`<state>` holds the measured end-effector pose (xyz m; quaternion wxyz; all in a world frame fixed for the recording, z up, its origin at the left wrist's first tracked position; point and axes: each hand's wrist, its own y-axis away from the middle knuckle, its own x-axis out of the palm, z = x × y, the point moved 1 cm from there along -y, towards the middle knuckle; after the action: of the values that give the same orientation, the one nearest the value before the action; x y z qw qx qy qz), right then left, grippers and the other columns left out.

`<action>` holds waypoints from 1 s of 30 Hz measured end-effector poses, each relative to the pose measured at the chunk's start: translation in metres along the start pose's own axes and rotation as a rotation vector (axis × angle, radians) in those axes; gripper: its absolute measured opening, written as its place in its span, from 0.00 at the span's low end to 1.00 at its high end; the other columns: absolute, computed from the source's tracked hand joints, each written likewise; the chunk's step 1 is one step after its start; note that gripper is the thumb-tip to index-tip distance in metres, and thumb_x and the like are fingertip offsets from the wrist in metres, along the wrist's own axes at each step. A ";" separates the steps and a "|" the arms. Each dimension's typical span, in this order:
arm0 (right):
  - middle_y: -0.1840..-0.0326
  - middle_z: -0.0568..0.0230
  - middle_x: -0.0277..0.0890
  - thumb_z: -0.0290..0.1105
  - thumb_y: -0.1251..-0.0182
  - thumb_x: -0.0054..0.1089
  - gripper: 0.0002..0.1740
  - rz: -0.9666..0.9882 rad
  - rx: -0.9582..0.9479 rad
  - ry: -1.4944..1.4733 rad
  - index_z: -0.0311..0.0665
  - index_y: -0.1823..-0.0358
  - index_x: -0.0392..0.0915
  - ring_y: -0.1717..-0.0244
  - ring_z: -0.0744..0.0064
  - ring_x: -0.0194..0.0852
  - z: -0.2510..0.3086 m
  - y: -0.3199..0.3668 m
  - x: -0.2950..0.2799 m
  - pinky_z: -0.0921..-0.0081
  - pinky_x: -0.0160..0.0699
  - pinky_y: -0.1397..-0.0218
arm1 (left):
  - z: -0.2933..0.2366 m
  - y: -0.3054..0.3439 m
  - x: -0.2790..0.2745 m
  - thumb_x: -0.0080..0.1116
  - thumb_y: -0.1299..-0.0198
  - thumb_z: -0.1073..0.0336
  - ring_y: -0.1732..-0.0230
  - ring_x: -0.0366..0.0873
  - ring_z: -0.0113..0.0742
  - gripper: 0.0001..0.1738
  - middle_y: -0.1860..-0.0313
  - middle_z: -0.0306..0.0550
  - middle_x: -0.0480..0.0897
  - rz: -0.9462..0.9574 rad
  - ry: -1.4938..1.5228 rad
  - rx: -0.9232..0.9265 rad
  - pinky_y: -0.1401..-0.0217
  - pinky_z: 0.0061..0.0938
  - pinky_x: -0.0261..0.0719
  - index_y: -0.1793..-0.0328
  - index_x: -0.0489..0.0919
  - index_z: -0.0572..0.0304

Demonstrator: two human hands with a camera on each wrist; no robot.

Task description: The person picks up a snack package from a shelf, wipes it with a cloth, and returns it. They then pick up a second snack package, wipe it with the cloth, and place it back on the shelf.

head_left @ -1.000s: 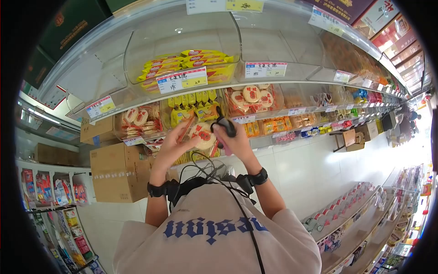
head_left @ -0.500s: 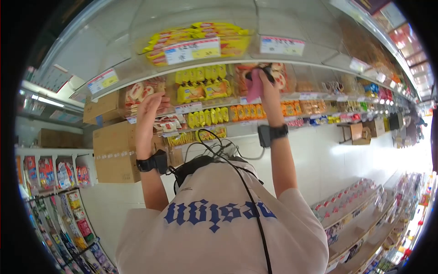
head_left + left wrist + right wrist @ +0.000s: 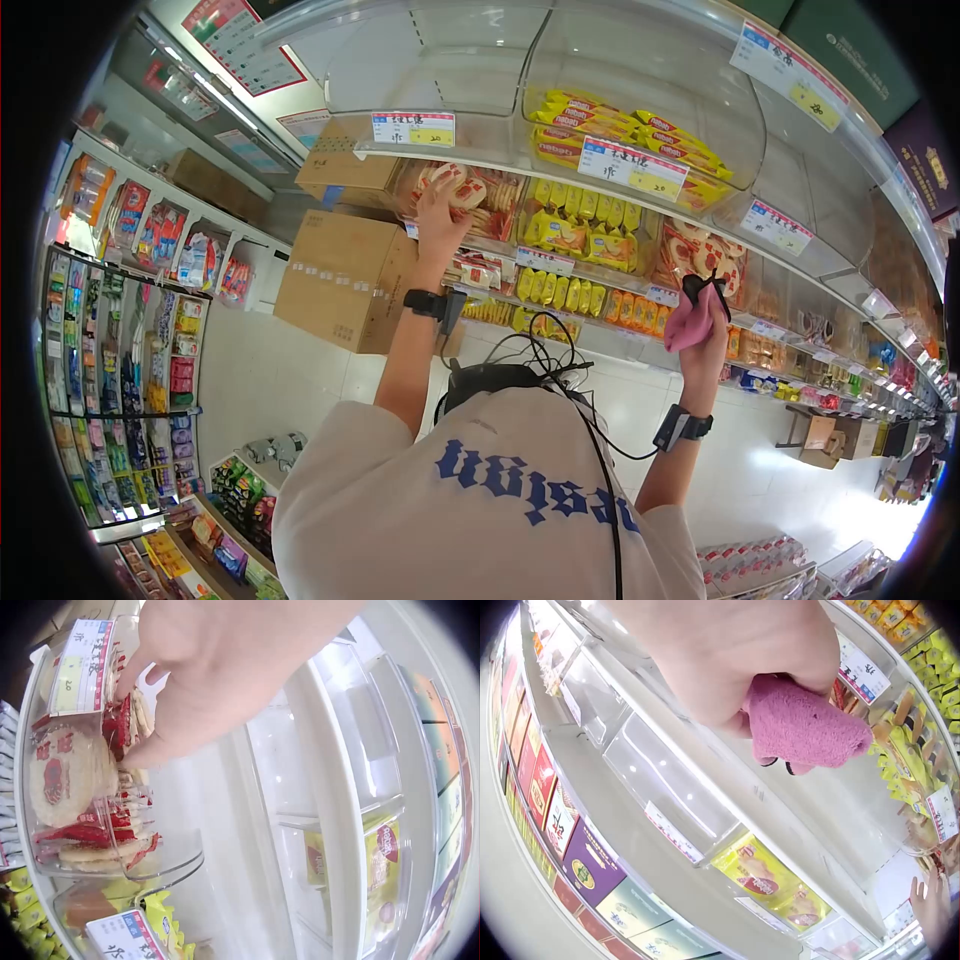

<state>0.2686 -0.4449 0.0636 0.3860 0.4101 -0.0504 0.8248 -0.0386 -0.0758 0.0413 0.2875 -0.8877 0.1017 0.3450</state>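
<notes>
Head view, left hand (image 3: 441, 215), crackers (image 3: 467, 191) in bin (image 3: 404, 192)

Small packets (image 3: 582, 238) between the left crackers (image 3: 469, 194) and the right crackers (image 3: 688, 250)

Head view high, facing forward-down over shirt (image 3: 480, 510), shelves (image 3: 450, 65); wrist views near hands (image 3: 440, 222), sharing yellow packs (image 3: 759, 879).

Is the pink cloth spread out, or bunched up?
Bunched up: the right hand grips the pink cloth, and a thick wad sticks out.
</notes>
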 end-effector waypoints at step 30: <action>0.57 0.71 0.81 0.38 0.23 0.61 0.13 0.056 0.051 0.183 0.37 0.46 0.78 0.58 0.79 0.79 -0.085 0.019 0.125 0.77 0.79 0.53 | -0.152 0.066 -0.035 0.56 0.27 0.68 0.54 0.85 0.29 0.17 0.53 0.45 0.85 0.662 0.850 -0.202 0.51 0.23 0.86 0.38 0.78 0.72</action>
<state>0.1560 -0.3494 0.1018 0.3552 0.3411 -0.0053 0.8703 -0.0049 -0.2185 0.1266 0.0106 -0.8927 0.4491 0.0362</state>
